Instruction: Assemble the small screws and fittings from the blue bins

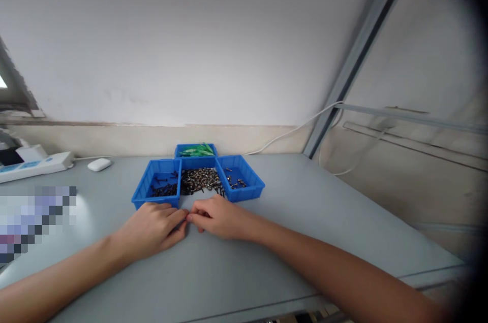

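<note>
My left hand (160, 229) and my right hand (215, 216) meet fingertip to fingertip above the grey table, just in front of the blue bins. Both are closed in a pinch, and whatever lies between the fingertips is too small to make out. Close behind my left hand stands a blue bin (138, 192) with dark screws (163, 189) in it. A heap of mixed small metal parts, screws among them (202, 180), lies in the middle. Beyond my right hand, another blue bin (255, 192) holds a few shiny metal pieces (238, 182).
A rear blue bin (177, 151) contains green plastic-looking pieces (197, 150). On the left are a white power strip (49, 164), a small white case (99, 164) and a blurred-out object (34, 216). A metal post (333, 94) and white cable (284, 134) stand at right.
</note>
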Demonstrator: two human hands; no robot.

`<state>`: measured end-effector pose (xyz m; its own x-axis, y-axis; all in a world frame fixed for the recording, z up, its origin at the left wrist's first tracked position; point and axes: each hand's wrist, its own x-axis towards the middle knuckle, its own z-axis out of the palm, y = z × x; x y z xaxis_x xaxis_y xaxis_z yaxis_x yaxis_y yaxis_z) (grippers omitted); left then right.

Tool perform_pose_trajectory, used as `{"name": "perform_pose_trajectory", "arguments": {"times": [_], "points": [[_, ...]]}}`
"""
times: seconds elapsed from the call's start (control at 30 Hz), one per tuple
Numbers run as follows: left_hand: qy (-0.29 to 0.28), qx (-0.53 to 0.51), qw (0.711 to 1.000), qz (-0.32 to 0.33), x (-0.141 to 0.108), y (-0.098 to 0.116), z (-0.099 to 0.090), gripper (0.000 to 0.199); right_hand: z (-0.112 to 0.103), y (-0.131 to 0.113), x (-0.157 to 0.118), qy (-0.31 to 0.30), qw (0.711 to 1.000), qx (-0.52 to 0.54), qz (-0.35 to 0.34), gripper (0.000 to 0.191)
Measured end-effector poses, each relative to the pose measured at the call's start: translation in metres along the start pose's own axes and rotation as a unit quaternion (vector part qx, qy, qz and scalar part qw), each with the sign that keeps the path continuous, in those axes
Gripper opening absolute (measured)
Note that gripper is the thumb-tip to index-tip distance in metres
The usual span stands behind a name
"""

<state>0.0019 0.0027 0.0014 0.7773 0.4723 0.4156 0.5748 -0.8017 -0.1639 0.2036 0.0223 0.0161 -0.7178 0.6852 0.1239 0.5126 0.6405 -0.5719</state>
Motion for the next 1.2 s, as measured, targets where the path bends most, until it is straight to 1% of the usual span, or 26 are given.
{"name": "perform_pose_trajectory", "arguments": {"times": [0.13, 0.27, 0.37, 0.47, 0.53, 0.6, 0.63, 0.7, 0.8, 0.87, 0.97, 1.0, 1.1, 1.2], "points": [[-0.011, -0.001, 1.000, -0.002, 0.001, 0.001, 0.000, 0.033, 0.002, 0.003, 0.000, 0.020, 0.999, 0.029, 0.002, 0.008], [-0.002, 0.004, 1.000, 0.002, 0.001, -0.001, 0.001, 0.035, 0.001, 0.003, -0.001, 0.017, 0.999, 0.039, 0.006, 0.014], [0.010, 0.005, 1.000, 0.002, 0.000, -0.001, 0.001, 0.036, -0.001, -0.001, -0.001, 0.019, 1.000, 0.011, 0.001, 0.023], [0.016, 0.007, 1.000, 0.001, 0.000, -0.001, 0.001, 0.036, -0.002, -0.002, -0.001, 0.000, 1.000, -0.017, -0.009, 0.030], [0.011, 0.003, 1.000, -0.001, 0.001, 0.000, 0.001, 0.035, -0.001, -0.001, -0.001, -0.008, 1.000, -0.015, -0.003, 0.026], [-0.001, -0.002, 1.000, -0.002, 0.001, 0.000, 0.000, 0.033, 0.001, 0.001, -0.001, -0.003, 1.000, 0.004, 0.006, 0.012], [-0.006, -0.004, 1.000, -0.003, 0.001, 0.001, 0.000, 0.032, 0.002, 0.002, -0.001, 0.001, 1.000, 0.016, 0.007, 0.010], [-0.010, -0.003, 1.000, -0.003, 0.001, 0.001, -0.001, 0.031, 0.002, 0.003, -0.001, 0.005, 1.000, 0.030, 0.006, 0.017], [-0.011, -0.002, 1.000, -0.002, 0.001, 0.000, -0.002, 0.030, 0.001, 0.002, -0.002, 0.002, 0.999, 0.031, 0.015, 0.021], [-0.011, -0.002, 1.000, -0.001, 0.001, 0.000, -0.003, 0.030, 0.000, 0.000, -0.002, 0.004, 1.000, 0.016, 0.015, 0.025], [-0.004, 0.001, 1.000, -0.003, 0.001, 0.000, -0.002, 0.032, 0.000, -0.001, -0.002, 0.005, 1.000, -0.018, -0.007, 0.026], [-0.001, 0.002, 1.000, -0.003, 0.001, 0.000, -0.002, 0.032, 0.000, 0.000, -0.002, 0.004, 1.000, -0.023, -0.009, 0.026], [-0.006, 0.002, 1.000, -0.001, 0.001, 0.001, -0.001, 0.031, 0.003, 0.004, -0.002, 0.007, 1.000, -0.003, 0.002, 0.011], [-0.011, 0.002, 1.000, -0.004, 0.000, 0.000, 0.000, 0.032, 0.005, 0.008, -0.002, 0.003, 1.000, 0.021, 0.003, 0.017]]}}
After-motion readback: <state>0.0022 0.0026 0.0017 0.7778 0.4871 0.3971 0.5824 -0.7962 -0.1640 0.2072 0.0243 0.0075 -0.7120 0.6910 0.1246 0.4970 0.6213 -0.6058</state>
